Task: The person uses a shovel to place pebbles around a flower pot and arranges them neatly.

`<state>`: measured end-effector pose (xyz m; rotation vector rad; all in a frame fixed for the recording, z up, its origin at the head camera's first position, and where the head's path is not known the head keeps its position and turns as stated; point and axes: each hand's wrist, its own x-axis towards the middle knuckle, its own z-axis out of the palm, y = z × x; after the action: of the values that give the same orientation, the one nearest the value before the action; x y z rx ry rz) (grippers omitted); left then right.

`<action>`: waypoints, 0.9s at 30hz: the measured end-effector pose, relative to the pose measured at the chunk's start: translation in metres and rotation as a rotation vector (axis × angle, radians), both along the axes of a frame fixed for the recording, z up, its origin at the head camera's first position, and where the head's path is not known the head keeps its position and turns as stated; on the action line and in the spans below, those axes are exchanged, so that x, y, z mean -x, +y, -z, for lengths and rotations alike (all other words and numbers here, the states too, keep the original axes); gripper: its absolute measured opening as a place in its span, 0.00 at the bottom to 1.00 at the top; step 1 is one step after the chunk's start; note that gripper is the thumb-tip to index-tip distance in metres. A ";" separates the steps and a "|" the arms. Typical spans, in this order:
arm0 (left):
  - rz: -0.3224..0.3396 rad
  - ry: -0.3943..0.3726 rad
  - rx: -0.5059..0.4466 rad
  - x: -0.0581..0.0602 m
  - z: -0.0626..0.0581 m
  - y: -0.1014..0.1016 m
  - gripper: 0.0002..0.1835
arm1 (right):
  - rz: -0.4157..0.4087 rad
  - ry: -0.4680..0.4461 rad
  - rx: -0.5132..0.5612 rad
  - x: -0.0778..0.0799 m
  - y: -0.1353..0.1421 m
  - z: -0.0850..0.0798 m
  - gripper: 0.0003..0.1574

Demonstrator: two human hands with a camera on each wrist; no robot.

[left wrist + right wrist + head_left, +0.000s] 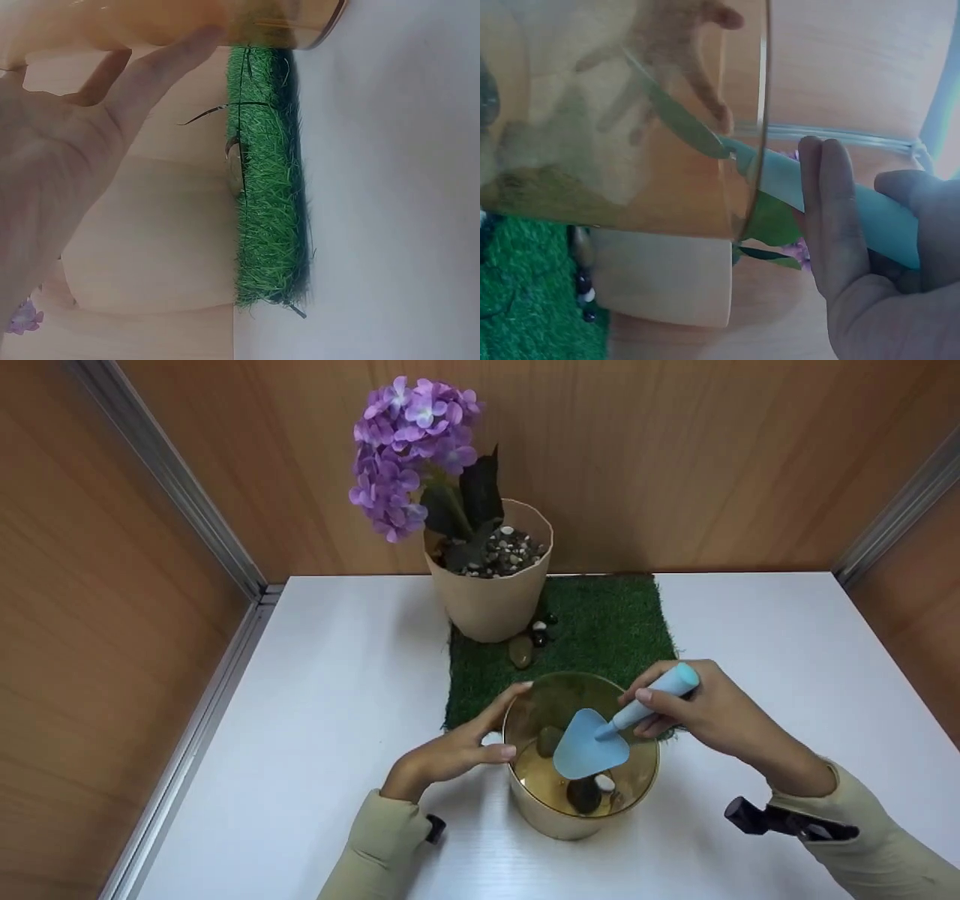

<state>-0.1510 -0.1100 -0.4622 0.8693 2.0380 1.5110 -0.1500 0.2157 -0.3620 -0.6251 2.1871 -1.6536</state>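
A transparent amber glass bowl (559, 825) stands near the middle of the table, with dark stones (583, 795) and a white pebble (604, 783) in its bottom. My left hand (454, 750) touches the bowl's left side with fingers and thumb spread and fairly straight. In the right wrist view that left hand (667, 60) shows through the glass. My right hand (709, 709) grips a small light-blue trowel (591, 746) by its handle (885, 225). The blade slants down inside the bowl, and it looks empty. Behind it, part of the bowl's bottom is hidden.
Behind the bowl, a beige pot (491, 604) with purple flowers (405, 442) stands partly on a green turf mat (607, 615). Several stones (520, 651) lie by the pot's base. Wooden panels (675, 465) border the white table (337, 675) at the back and sides.
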 end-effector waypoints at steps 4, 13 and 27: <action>-0.012 0.004 -0.004 -0.001 -0.001 0.001 0.42 | -0.011 0.002 -0.052 -0.001 -0.008 0.007 0.15; -0.030 0.007 -0.049 -0.006 -0.005 0.003 0.43 | -0.026 0.034 -0.104 -0.002 -0.016 0.010 0.16; 0.011 -0.042 -0.109 -0.012 -0.020 0.004 0.43 | -0.077 0.192 -0.250 -0.005 -0.022 0.013 0.07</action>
<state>-0.1394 -0.1060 -0.4422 0.8811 1.9328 1.6333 -0.1454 0.1939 -0.3751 -0.8127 2.4200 -1.3009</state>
